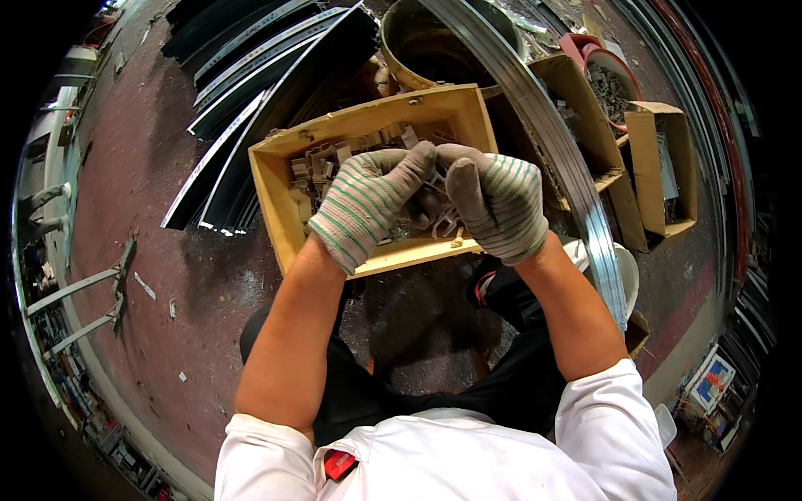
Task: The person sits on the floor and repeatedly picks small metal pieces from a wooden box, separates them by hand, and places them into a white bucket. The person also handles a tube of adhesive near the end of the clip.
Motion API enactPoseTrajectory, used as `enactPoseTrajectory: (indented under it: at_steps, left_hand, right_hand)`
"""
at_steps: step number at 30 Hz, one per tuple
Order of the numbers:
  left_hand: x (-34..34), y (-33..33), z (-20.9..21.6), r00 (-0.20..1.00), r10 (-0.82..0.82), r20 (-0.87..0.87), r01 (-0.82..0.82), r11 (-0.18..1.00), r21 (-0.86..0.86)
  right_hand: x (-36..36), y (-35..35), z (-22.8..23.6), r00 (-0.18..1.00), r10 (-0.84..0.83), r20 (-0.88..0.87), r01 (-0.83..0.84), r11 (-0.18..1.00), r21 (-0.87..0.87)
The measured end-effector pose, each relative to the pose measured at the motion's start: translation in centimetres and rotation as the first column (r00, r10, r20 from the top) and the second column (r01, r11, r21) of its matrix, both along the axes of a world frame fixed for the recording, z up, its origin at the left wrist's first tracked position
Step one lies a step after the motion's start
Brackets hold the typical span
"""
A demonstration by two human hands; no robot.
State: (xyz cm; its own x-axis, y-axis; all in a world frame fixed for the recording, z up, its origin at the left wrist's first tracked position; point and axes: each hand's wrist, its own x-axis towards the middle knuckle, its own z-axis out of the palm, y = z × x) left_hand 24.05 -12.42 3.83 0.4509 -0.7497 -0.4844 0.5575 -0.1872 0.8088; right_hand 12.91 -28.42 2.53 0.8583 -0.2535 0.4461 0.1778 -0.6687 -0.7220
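Both my hands wear knitted gloves with green and white stripes and grey palms. They meet fingertip to fingertip above a yellowish wooden box (276,209). Several small metal clips (316,164) lie loose inside it. My left hand (372,198) is closed, with thumb and forefinger pinched together near the middle of the box. Opposite it, my right hand (494,200) has its fingers curled in and its thumb bent over. Anything between the fingers is hidden by the gloves. A bent metal piece (445,224) shows just below my hands, and I cannot tell whether it is held.
Long dark metal profiles (242,150) are stacked at the far left. Silvery metal strips (568,154) arch past the box's right side. A round bucket (405,50) stands behind the box. Cardboard boxes (647,171) and a red tub (631,75) of small parts are at right.
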Motion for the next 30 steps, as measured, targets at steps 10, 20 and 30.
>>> enactPoseTrajectory:
  at_steps: [10, 20, 30]
  left_hand:
    - [-0.4, -0.4, 0.5, 0.993, 0.067, 0.098, -0.063, 0.997, -0.052]
    - [0.1, 0.3, 0.1, 0.974, 0.214, 0.076, -0.202, 0.969, -0.143]
    - [0.1, 0.1, -0.5, 0.974, 0.210, 0.091, -0.184, 0.955, -0.231]
  right_hand:
    - [-0.4, 0.4, -0.5, 0.996, 0.007, -0.085, 0.025, 0.929, 0.369]
    - [0.2, 0.5, 0.0, 0.981, 0.106, -0.163, 0.062, 0.625, 0.778]
    - [0.3, -0.3, 0.3, 0.949, 0.131, -0.286, 0.156, 0.596, 0.788]
